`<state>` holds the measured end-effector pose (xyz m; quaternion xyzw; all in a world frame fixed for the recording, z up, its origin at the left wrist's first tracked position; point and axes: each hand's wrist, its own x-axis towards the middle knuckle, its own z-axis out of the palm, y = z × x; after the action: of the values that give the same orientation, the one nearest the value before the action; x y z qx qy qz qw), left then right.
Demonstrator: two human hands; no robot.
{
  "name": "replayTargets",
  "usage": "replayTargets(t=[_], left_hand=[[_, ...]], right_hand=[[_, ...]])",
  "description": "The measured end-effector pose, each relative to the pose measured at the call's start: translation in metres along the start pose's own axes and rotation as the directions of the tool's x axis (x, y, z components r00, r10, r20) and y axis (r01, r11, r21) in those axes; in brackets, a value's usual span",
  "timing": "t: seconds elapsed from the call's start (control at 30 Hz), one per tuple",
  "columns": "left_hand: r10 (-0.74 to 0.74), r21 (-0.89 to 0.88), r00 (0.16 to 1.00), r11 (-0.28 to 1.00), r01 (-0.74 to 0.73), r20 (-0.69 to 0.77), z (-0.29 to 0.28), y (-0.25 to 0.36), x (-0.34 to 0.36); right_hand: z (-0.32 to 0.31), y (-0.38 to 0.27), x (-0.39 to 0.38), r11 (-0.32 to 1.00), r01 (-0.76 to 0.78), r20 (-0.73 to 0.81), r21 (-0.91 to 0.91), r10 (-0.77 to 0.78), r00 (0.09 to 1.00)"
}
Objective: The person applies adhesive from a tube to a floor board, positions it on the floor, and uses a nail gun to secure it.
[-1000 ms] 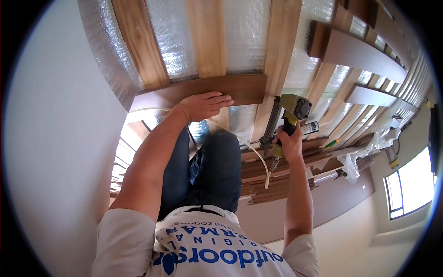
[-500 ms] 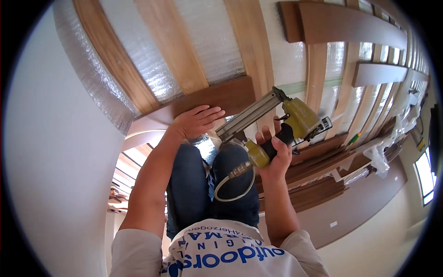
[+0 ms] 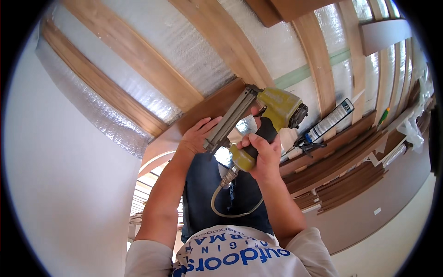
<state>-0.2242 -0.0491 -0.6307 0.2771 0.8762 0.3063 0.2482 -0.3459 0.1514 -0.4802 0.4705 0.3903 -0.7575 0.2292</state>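
Observation:
In my right hand (image 3: 264,154) is a yellow-green nail gun (image 3: 281,108), my fingers wrapped round its black handle. An air hose (image 3: 214,203) loops from the handle's base. The gun's nose is at the right end of a brown board (image 3: 196,113), which lies across the wooden battens; whether it touches I cannot tell. Flat on the board rests my left hand (image 3: 196,135), fingers stretched out, partly hidden by the gun's long magazine.
Wooden battens (image 3: 217,37) run over silvery foil (image 3: 157,83). A caulking gun with a cartridge (image 3: 330,120) lies to the right, near stacked brown strips (image 3: 350,184). A white wall (image 3: 83,184) closes the left side. More boards (image 3: 385,34) lie farther off.
The nail gun has swung more upright, its nose now by the board's right end. The view has shifted, showing the caulking gun more fully. My left hand stays on the board.

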Motion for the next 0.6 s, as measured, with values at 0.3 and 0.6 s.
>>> replayTargets(t=[0.3,0.6], left_hand=[[0.048,0.102,0.999,0.994,-0.049,0.016,0.001,0.003,0.009],[0.042,0.194,0.99,0.981,-0.016,-0.134,-0.002,0.009,0.014]], right_hand=[[0.012,-0.027,0.0,0.982,-0.118,-0.081,-0.144,0.107,0.991],[-0.025,-0.023,-0.006,0.985,-0.136,-0.11,-0.105,0.125,0.986]])
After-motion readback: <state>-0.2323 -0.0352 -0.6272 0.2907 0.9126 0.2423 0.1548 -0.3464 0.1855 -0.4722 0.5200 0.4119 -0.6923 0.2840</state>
